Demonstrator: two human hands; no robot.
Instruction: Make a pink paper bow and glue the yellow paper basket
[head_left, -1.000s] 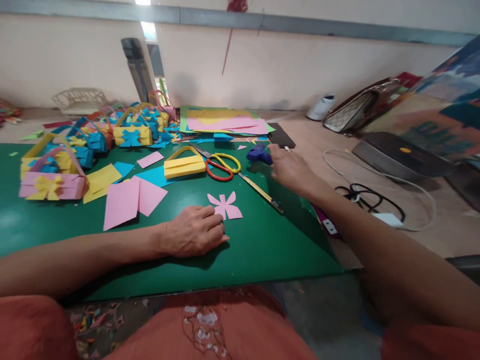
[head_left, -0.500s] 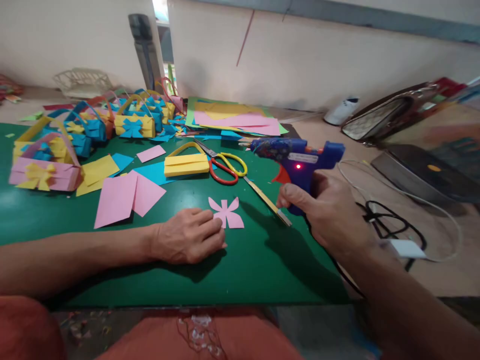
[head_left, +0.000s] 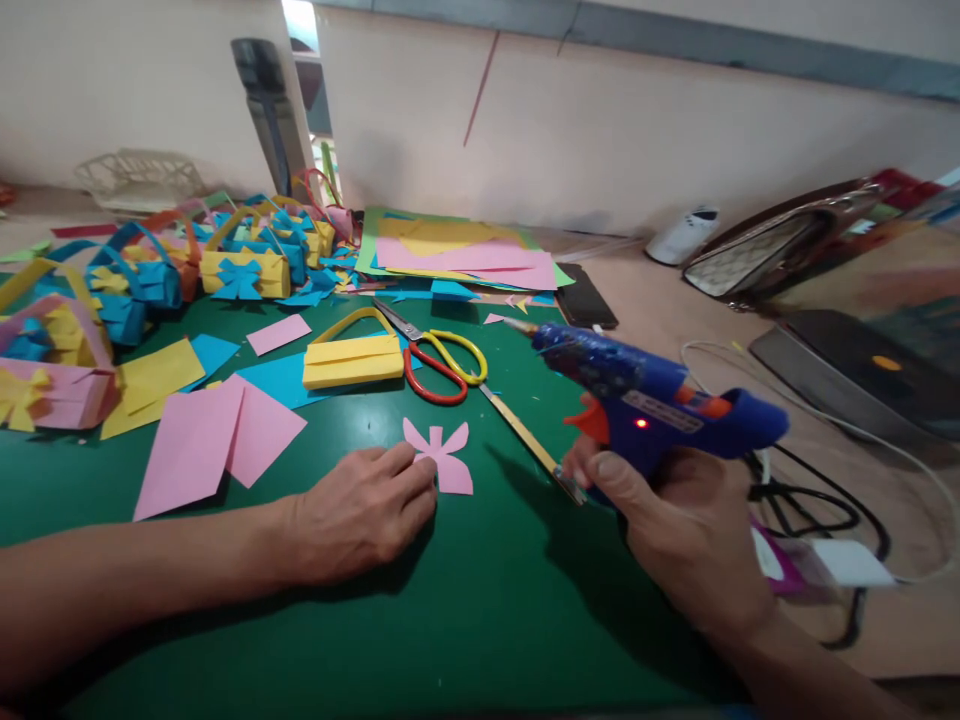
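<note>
In my right hand (head_left: 675, 520) is a blue hot glue gun (head_left: 645, 390) with an orange trigger and a lit red light; its nozzle points left and upward above the green table. My left hand (head_left: 367, 515) rests on the tabletop with fingers curled together at the left side of a pink paper bow cutout (head_left: 442, 460), covering part of it. Beyond the bow sits a small yellow paper purse (head_left: 352, 362) with a strap. Scissors (head_left: 442, 365) with red and yellow handles lie beside it. A craft knife (head_left: 532, 435) lies between the bow and the glue gun.
Pink paper pieces (head_left: 191, 445) and yellow ones (head_left: 154, 380) lie left. Several finished paper purses (head_left: 244, 272) crowd the back left. Stacked coloured sheets (head_left: 465, 262) and a dark phone (head_left: 586, 297) are behind. Black cable (head_left: 810, 510) and a handbag (head_left: 765, 245) lie right.
The glue gun has come nearer, moving right and down, with its nozzle tilted up more. The whole view has shifted slightly. My left hand stays at the pink bow.
</note>
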